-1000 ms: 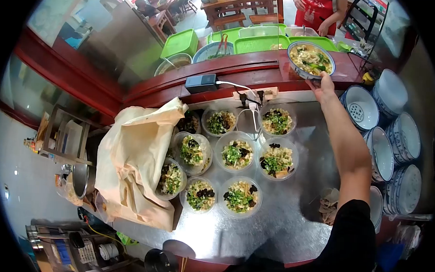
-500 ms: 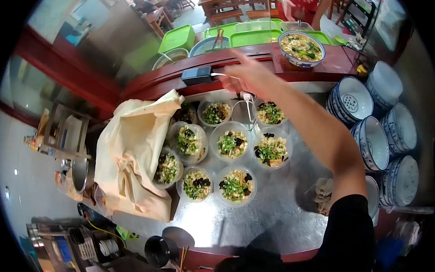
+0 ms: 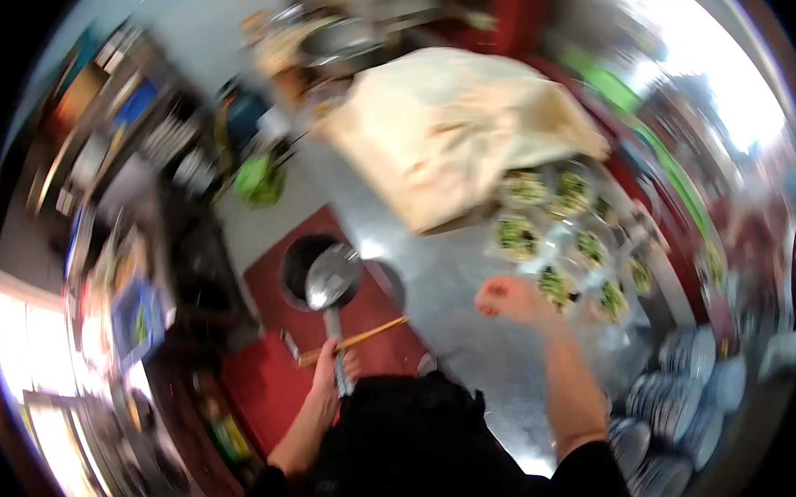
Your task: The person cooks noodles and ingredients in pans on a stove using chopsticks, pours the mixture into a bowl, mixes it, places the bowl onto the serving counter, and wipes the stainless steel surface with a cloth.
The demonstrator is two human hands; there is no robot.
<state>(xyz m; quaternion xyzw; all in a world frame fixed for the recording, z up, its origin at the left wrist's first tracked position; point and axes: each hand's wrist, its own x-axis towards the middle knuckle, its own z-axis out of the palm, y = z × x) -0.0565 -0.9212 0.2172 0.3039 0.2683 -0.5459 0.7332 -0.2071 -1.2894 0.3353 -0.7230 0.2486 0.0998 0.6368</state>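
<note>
My left hand [image 3: 335, 367] is closed round the handle of a metal ladle [image 3: 334, 277] and a pair of wooden chopsticks [image 3: 373, 333]. The ladle's bowl overlaps a dark pot [image 3: 298, 267] above a red surface [image 3: 266, 388]. My right hand [image 3: 508, 300] hovers over the steel counter [image 3: 453, 307], its fingers curled and blurred, with nothing visible in them. Just beyond it stand several clear bowls of food topped with greens [image 3: 517, 238].
A cream cloth [image 3: 459, 119] covers something at the counter's far end. Stacked blue-and-white bowls [image 3: 664, 407] stand at the lower right. Shelves with kitchenware [image 3: 127, 108] and a blue container [image 3: 137, 323] are on the left. The frame is blurred.
The view has swung left and down, bringing my left hand, ladle and pot into fuller view. My right hand has drawn back from the ledge where it let go of the noodle bowl.
</note>
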